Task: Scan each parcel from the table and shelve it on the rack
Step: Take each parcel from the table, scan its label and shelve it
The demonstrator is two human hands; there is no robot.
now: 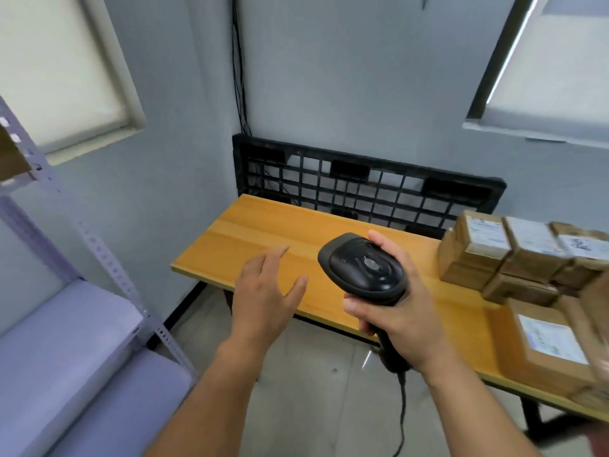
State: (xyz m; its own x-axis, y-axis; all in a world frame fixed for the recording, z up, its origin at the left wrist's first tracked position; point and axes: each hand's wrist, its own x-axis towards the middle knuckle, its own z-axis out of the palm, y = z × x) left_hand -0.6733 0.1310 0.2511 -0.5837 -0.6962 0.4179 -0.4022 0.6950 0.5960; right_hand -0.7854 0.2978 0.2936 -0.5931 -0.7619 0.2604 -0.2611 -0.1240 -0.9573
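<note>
Here, at the far left, the rack (108,258) stands just beside the table (250,225), likely so that a scanned parcel needs only a short turn to reach its pale shelves (59,328). A brown cardboard edge (10,156) shows on an upper level, too cropped to tell what it is.

The left hand (263,291) hovers above the bare end of the table, fingers straight and spread, holding nothing. It appears kept free to fetch and carry boxes.

The scanner (365,268) sits in the right hand (402,318), whose fingers wrap its handle with the thumb across the front. The head is raised and faces away from the person, ready to aim, and the cable (402,407) trails down toward the floor. Behind the table a black pallet (362,186) leans against the wall.

The parcels (514,252) are stacked at the right end of the table, near the scanning hand and well apart from the rack. Their white labels face up, which should let the scanner read them without turning a box. No parcel is in either hand.
</note>
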